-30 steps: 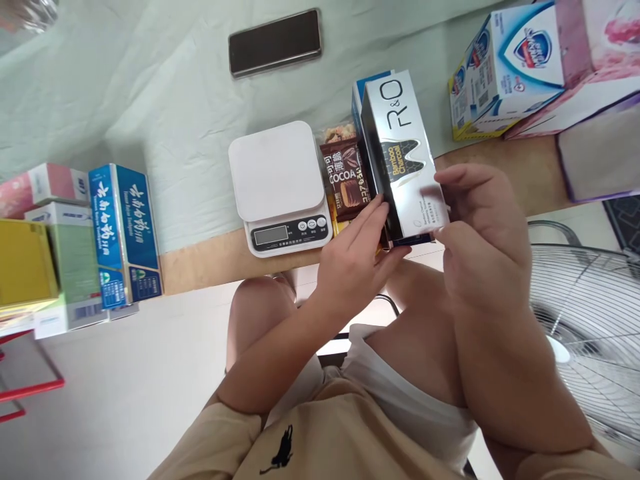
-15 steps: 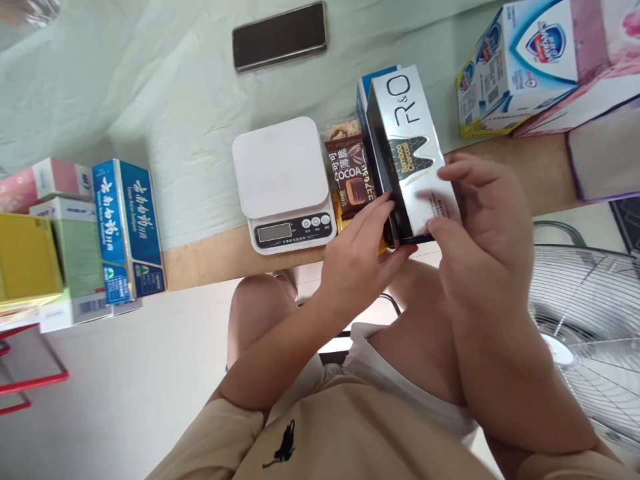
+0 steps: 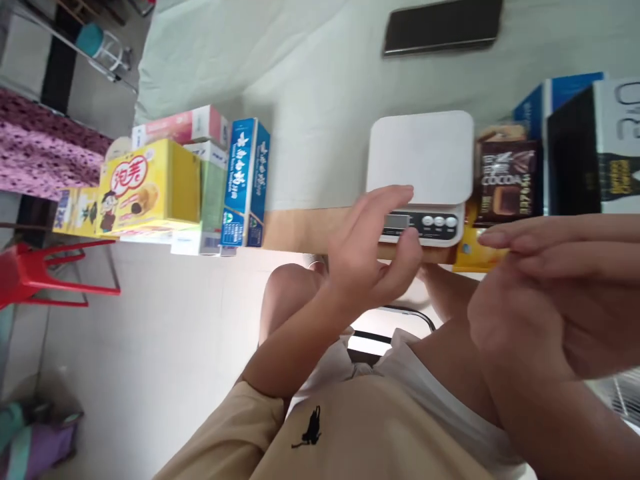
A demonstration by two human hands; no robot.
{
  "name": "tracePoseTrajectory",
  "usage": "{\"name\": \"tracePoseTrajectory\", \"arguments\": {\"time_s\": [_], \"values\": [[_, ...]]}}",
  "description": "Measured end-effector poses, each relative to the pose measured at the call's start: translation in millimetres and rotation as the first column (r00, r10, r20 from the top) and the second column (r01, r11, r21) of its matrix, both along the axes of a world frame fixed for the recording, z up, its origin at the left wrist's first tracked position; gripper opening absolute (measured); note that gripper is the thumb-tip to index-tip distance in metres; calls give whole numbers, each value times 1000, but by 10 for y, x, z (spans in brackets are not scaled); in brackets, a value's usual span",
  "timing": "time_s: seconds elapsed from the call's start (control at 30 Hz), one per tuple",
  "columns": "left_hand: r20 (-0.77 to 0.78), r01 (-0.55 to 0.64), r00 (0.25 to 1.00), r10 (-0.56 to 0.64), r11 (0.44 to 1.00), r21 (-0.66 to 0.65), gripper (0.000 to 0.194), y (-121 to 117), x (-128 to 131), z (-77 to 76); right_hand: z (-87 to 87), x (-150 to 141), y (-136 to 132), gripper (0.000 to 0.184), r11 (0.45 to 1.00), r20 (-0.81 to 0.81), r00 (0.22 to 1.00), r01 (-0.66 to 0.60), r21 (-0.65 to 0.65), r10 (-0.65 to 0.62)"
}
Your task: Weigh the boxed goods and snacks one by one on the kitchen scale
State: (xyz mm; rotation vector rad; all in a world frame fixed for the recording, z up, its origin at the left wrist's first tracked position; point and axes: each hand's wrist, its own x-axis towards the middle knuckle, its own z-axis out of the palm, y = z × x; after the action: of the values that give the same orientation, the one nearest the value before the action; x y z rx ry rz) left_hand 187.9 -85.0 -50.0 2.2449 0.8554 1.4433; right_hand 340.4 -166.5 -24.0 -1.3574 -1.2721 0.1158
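Note:
My left hand point(image 3: 373, 250) is over the front left corner of the white kitchen scale point(image 3: 420, 160), fingers apart, holding nothing. Its fingertips hide part of the scale's display point(image 3: 397, 222). At right, my right hand point(image 3: 525, 313) is blurred in front of a brown cocoa snack packet point(image 3: 509, 180) and a yellow packet point(image 3: 467, 250). Long finger shapes reach in from the right edge; I cannot tell how they join my right hand or whether they hold anything. Behind them stands the black and silver R&O box point(image 3: 575, 157), partly out of frame, beside a blue box point(image 3: 530, 110).
Further left along the table edge stand a blue toothpaste box point(image 3: 241, 180), a green box point(image 3: 214, 193), a pink box point(image 3: 173, 127) and a yellow puff-snack box point(image 3: 150, 190). A black phone point(image 3: 443, 28) lies at the back. A red stool point(image 3: 30, 273) is on the floor.
My view has swung left. My left hand has left the R&O box and moved beside the scale. My right hand is now lower than the box and blurred.

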Motion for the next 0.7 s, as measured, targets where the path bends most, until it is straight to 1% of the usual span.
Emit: {"name": "tracePoseTrajectory", "arguments": {"time_s": [0.03, 0.07, 0.17, 0.2, 0.27, 0.37, 0.43, 0.47, 0.53, 0.6, 0.7], "values": [[-10, -36, 999, 36, 999, -19, 27, 26, -161, 13, 6, -175, 89, 9, 998, 24, 998, -53, 16, 53], [-17, -75, 997, 75, 997, -35, 26, 46, -323, 23, 2, -341, 178, 6, 992, 42, 992, -121, 22, 120], [-40, -229, 973, 226, 971, -75, 25, 74, -787, 18, -62, -783, 407, 21, 939, 91, 934, -343, -38, 345], [-54, -280, 960, 276, 957, -76, 25, 76, -929, 0, -98, -913, 466, 23, 920, 111, 913, -387, -65, 392], [-110, -367, 927, 358, 927, -72, 25, 76, -1189, -55, -190, -1155, 563, 24, 893, 150, 881, -437, -107, 449], [-263, -486, 855, 447, 868, -103, 30, 65, -1488, -142, -360, -1468, 682, 27, 850, 179, 833, -496, -178, 524], [-364, -548, 808, 463, 818, -178, 37, 55, -1602, -170, -475, -1640, 755, 30, 816, 176, 801, -536, -215, 573], [-395, -560, 800, 452, 798, -220, 40, 51, -1630, -171, -527, -1714, 790, 33, 797, 166, 785, -557, -231, 597], [-403, -564, 806, 433, 769, -301, 44, 45, -1641, -151, -610, -1837, 852, 40, 776, 146, 768, -586, -233, 623], [-373, -561, 818, 439, 750, -349, 47, 42, -1619, -106, -662, -1918, 896, 44, 789, 147, 779, -576, -216, 609], [-342, -572, 816, 465, 731, -372, 43, 38, -1587, -15, -695, -1962, 920, 38, 836, 196, 819, -494, -237, 539]]}}
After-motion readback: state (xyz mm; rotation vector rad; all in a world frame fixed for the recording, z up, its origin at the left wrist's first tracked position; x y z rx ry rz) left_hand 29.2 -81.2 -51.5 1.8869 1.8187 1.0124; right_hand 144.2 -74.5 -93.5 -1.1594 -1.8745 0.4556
